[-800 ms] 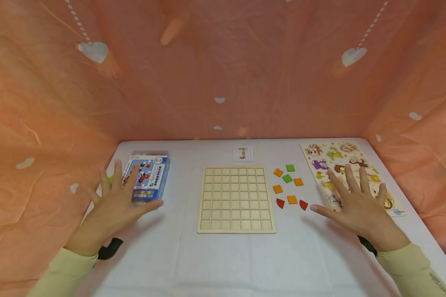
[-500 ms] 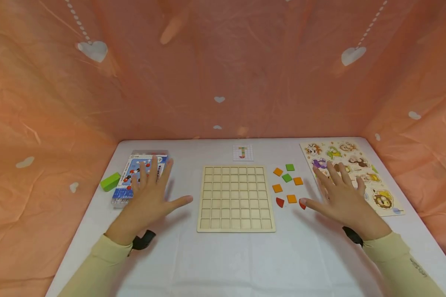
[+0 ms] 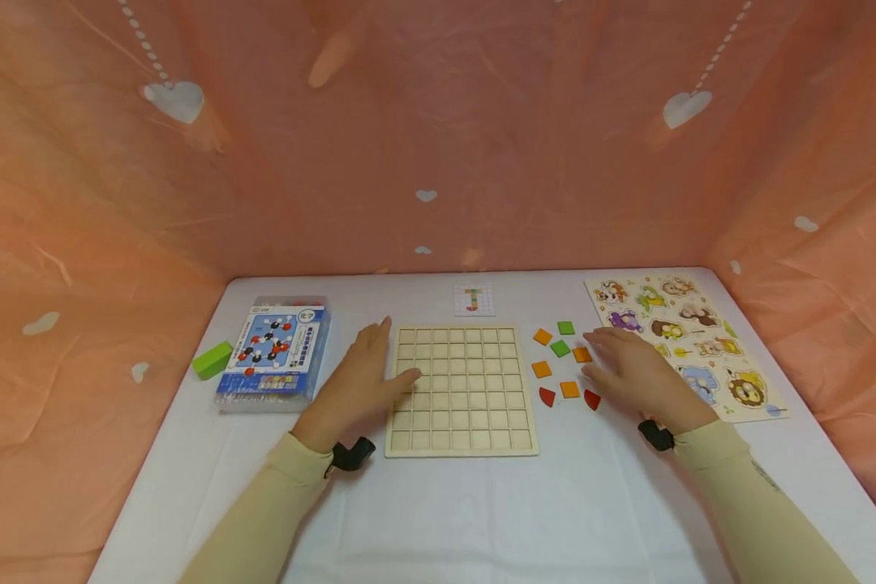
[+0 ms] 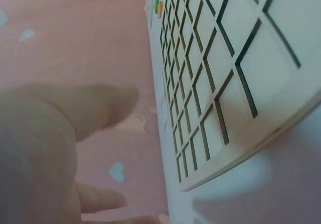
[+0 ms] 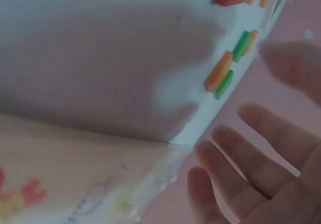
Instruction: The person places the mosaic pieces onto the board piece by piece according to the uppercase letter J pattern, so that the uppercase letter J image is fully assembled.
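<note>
A square wooden grid board (image 3: 463,391) lies in the middle of the white table, its cells bare. My left hand (image 3: 361,381) hovers at the board's left edge with the thumb over the outer cells; it holds nothing. To the right of the board lie loose flat tiles: several orange squares (image 3: 569,390), two green squares (image 3: 565,328) and two red wedge pieces (image 3: 592,399). Just right of these tiles hangs my right hand (image 3: 631,377), fingers extended and holding nothing. The right wrist view shows its spread fingers (image 5: 235,184) beside the orange and green tiles (image 5: 219,72).
Behind the board lies a small card (image 3: 474,300) printed with a coloured J pattern. On the left are a boxed molecular model set (image 3: 273,353) and a green block (image 3: 212,360). An animal puzzle board (image 3: 701,349) lies at the right. Orange cloth (image 3: 438,146) walls the table's back and sides.
My left hand has moved right, from over the box to the board's left edge. My right hand has moved left from the animal puzzle to beside the tiles. The tiles stay put.
</note>
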Demonstrator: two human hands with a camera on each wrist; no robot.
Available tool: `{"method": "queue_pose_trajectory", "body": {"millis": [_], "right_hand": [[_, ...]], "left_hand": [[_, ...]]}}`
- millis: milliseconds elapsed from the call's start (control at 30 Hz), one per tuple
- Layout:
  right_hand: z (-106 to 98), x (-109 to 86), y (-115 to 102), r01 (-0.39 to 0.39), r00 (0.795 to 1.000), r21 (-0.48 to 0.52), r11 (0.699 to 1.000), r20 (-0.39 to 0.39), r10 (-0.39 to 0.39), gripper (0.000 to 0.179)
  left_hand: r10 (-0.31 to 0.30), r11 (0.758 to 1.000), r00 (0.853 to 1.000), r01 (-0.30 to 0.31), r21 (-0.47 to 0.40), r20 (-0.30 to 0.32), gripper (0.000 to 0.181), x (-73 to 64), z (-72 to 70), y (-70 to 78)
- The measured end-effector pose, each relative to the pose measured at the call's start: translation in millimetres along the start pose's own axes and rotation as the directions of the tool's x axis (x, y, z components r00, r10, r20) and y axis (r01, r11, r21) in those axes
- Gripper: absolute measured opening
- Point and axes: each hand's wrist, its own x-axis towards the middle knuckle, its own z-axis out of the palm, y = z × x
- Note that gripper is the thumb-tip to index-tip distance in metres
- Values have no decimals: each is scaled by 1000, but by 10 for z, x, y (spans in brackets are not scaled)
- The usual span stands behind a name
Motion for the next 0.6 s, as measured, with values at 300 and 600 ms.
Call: {"method": "queue_pose_trajectory", "body": {"millis": [300, 600], "right_hand": [[89, 111, 26, -10, 1000, -54, 999, 17, 11, 34], [59, 175, 25, -11, 1000, -75, 997, -1, 11, 27]], "left_hand": [[-37, 997, 997, 40, 59, -61, 47, 30, 14, -71], [-102, 993, 995, 101, -55, -13, 53, 59, 34, -157]]}}
